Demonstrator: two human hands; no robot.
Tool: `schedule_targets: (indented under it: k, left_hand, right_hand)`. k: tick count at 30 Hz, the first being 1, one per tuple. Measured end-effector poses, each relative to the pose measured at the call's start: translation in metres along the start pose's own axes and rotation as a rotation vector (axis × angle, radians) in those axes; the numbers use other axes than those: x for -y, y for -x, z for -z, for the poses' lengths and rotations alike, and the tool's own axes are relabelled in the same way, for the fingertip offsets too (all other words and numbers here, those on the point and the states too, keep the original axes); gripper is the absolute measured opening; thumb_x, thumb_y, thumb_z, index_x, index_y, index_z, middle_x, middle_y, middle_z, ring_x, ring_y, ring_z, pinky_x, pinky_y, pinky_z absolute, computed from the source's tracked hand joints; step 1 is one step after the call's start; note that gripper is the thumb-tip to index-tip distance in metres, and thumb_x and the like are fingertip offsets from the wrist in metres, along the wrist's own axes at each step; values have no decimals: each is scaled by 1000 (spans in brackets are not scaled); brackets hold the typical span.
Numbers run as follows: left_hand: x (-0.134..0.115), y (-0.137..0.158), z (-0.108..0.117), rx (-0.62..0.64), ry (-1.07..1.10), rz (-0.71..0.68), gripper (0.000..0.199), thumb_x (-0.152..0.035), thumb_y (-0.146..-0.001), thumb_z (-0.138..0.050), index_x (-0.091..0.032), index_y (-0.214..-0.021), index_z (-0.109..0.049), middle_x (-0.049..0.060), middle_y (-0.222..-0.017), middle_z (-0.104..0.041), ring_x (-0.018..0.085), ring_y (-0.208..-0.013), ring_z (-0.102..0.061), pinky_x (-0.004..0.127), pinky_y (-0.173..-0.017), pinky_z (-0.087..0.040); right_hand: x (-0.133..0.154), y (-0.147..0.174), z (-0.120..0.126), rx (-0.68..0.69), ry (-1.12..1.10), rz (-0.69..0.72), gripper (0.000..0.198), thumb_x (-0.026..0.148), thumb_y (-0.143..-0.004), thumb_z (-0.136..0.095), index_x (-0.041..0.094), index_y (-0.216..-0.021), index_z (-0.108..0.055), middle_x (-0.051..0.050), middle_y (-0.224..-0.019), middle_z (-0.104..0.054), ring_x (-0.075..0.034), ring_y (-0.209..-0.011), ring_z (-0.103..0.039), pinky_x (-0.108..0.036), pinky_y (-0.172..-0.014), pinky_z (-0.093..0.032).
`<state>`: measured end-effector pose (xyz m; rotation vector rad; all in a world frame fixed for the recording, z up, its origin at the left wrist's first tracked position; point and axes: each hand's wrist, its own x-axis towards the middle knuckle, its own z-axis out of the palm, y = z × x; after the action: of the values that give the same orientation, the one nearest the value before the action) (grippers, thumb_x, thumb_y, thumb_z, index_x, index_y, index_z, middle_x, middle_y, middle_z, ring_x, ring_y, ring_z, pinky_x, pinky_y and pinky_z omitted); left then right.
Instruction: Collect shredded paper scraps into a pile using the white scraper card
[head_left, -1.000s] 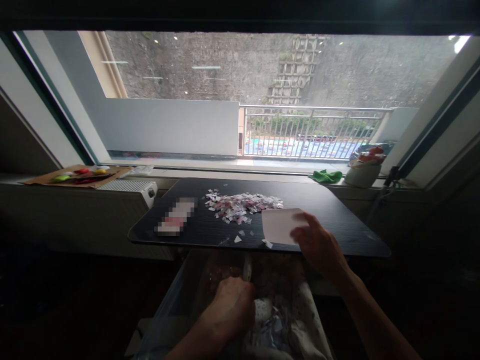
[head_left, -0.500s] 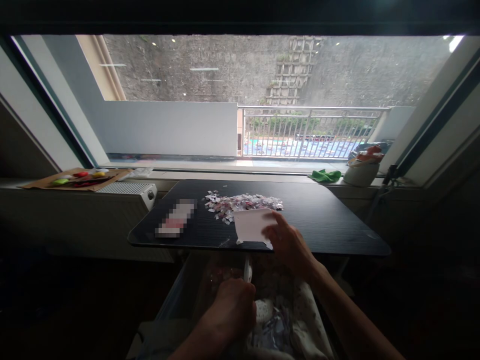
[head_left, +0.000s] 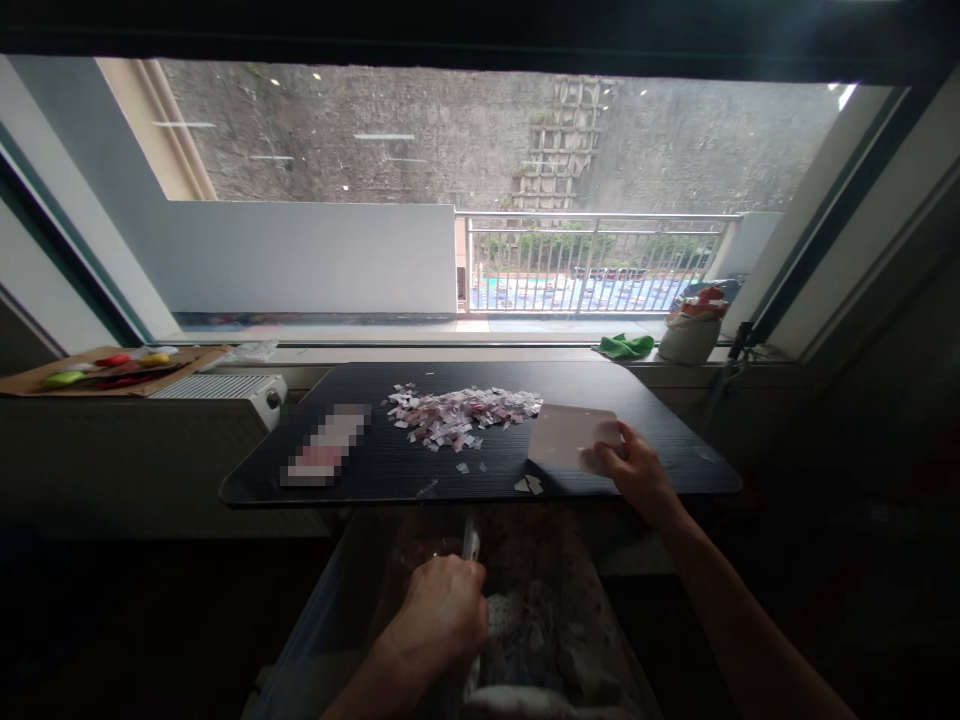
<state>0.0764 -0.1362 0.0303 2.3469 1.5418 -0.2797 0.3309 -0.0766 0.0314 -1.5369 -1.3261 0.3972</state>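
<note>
A flat, pale card (head_left: 566, 437) is pinched at its right edge in my right hand (head_left: 637, 465), tilted up over the dark tabletop (head_left: 420, 480). Left of the card lies a heap of small cut paper pieces (head_left: 457, 412), white with some pink. A few loose scraps (head_left: 529, 485) sit in front of the card near the table's front edge. Below that edge my left hand (head_left: 446, 605) is closed in a fist round a narrow pale edge (head_left: 471, 538), seemingly of the clear plastic bag (head_left: 352, 590). More paper scraps show dimly beneath, beside dotted fabric.
A blurred-out rectangle (head_left: 326, 445) lies on the table's left. Along the window sill are a green cloth (head_left: 624, 346), a pale container (head_left: 690, 338) and a cardboard sheet (head_left: 30, 375) with coloured items. A white radiator (head_left: 150, 450) stands at left.
My right hand has moved right with the card, away from the heap, and now grips the card's right edge. Loose scraps show where the card was. My left hand keeps its grip.
</note>
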Motion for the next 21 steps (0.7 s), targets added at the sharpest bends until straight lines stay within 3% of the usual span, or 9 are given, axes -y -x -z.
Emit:
schedule_targets:
  k: [4, 8, 21]
  left_hand:
    - [4, 0, 0, -2, 8, -3, 30, -18, -73, -37, -18, -81, -66, 11, -85, -68, 22, -81, -63, 29, -70, -45]
    - [4, 0, 0, -5, 2, -6, 30, -17, -73, -36, -18, -79, -65, 10, -84, -68, 21, -79, -63, 29, -68, -45]
    - [0, 2, 6, 26, 18, -2, 29, -17, -73, -38, -17, -80, -66, 11, -82, -68, 21, -78, -63, 28, -68, -46]
  right_hand:
    - [-13, 1, 3, -21, 32, -54, 26, 31, -67, -52, 15, -87, -55, -4, -70, -65, -17, -62, -61, -26, -54, -48]
    - [-16, 9, 10, 24, 41, -79, 31, 31, -67, -52, 13, -92, -56, -4, -74, -64, -17, -64, -60, -26, -56, -47]
    - [-14, 19, 10, 150, -177, -171, 37, 34, -66, -57, 15, -96, -53, -4, -78, -64, -18, -68, -60, -27, -59, -47]
